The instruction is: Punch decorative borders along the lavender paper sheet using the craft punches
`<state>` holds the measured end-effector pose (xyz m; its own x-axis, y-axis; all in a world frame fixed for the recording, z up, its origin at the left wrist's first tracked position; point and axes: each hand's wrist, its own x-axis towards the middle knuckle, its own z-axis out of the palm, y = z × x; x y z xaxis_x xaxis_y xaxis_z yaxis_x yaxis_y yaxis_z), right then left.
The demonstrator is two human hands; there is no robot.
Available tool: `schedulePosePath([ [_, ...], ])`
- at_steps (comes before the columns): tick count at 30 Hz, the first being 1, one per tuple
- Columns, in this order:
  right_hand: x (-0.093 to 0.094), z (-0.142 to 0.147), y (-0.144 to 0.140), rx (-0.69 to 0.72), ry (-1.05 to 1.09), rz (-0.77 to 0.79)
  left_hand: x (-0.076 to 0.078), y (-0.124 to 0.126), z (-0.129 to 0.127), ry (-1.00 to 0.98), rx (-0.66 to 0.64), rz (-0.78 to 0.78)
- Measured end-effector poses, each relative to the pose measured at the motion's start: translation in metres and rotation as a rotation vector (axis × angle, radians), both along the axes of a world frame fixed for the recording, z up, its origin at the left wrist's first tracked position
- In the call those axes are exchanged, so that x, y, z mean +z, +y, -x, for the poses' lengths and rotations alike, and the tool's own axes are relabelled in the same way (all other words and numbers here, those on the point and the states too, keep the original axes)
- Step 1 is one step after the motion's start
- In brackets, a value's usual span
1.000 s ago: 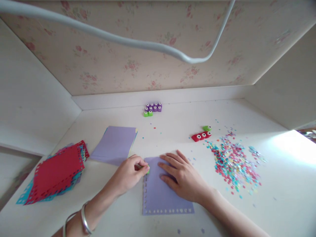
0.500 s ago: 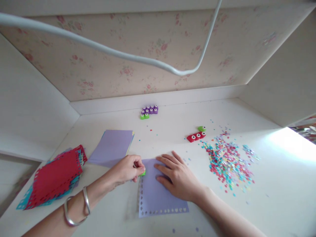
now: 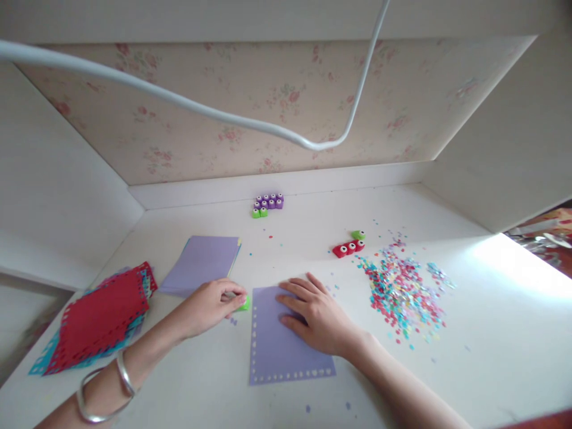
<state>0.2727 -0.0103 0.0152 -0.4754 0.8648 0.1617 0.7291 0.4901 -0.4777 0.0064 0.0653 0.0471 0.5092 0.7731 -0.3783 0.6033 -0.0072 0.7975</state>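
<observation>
"Purple rectangular paper sheet (image 3: 268,333): where is it laid?"

"It is laid flat on the white smooth desk (image 3: 192,381), directly in front of the person; rows of small holes are seen along its left and near edges."

"How is it covered by the right hand (image 3: 318,316)?"

"The palm is turned down on the sheet's right part, the fingers are spread, and nothing is grasped."

"And what is held by the left hand (image 3: 235,298)?"

"A small bright-green plastic punch (image 3: 243,304) is pinched between thumb and fingers, just beside the sheet's left edge, with a narrow gap left between them."

"What else is placed around?"

"Past the left hand, a stack of purple paper rectangles (image 3: 203,262) is set down; farther left, a pile of red and turquoise hole-edged paper (image 3: 102,316) is spread. At the back, small purple and green plastic punches (image 3: 271,204) are clustered. To the right, three red plastic punches (image 3: 342,250) are grouped beside scattered multicoloured confetti (image 3: 393,292)."
</observation>
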Motion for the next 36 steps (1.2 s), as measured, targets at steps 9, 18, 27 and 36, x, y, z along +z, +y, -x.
schedulePosePath([
  [9, 0.002, 0.001, 0.001, -0.019, 0.004, -0.023, -0.032, -0.03, 0.015, -0.064, 0.133, -0.371],
  [18, 0.03, 0.033, -0.009, 0.011, 0.345, 0.103, -0.032, -0.057, -0.016, -0.256, 0.112, -0.431],
  [27, 0.039, 0.026, -0.002, -0.101, 0.34, 0.188, -0.042, -0.058, -0.017, -0.254, 0.107, -0.583],
  [36, 0.032, -0.103, 0.072, -0.766, 0.082, -0.151, -0.039, -0.061, -0.005, -0.184, 0.066, -0.696],
])
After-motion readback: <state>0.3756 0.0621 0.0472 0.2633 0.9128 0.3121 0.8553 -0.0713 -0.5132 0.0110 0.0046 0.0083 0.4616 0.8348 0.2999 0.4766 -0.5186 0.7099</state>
